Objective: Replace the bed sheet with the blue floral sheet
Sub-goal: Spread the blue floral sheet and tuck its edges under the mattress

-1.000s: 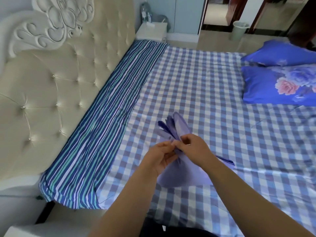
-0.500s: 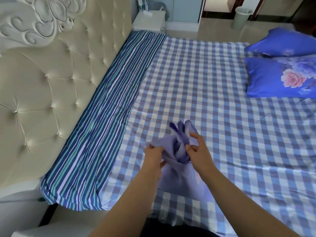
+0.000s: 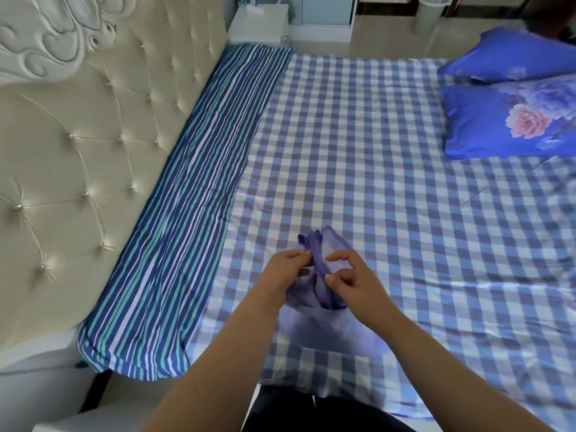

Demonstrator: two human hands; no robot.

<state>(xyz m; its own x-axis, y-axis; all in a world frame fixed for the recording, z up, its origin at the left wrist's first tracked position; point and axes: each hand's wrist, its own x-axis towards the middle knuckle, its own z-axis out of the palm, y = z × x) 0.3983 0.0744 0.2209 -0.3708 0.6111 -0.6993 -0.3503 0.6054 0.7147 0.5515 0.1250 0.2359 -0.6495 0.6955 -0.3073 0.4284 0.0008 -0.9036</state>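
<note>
- Running along the cream tufted headboard (image 3: 78, 157), a striped sheet (image 3: 187, 213) borders the checked bed sheet (image 3: 358, 151).
- The left hand (image 3: 285, 271) pinches a bunched purple cloth (image 3: 324, 291) above the near bed edge.
- The right hand (image 3: 353, 283) has its fingers curled, pinching the same cloth.
- 2 blue floral pillows (image 3: 505, 126) lie far right.
</note>
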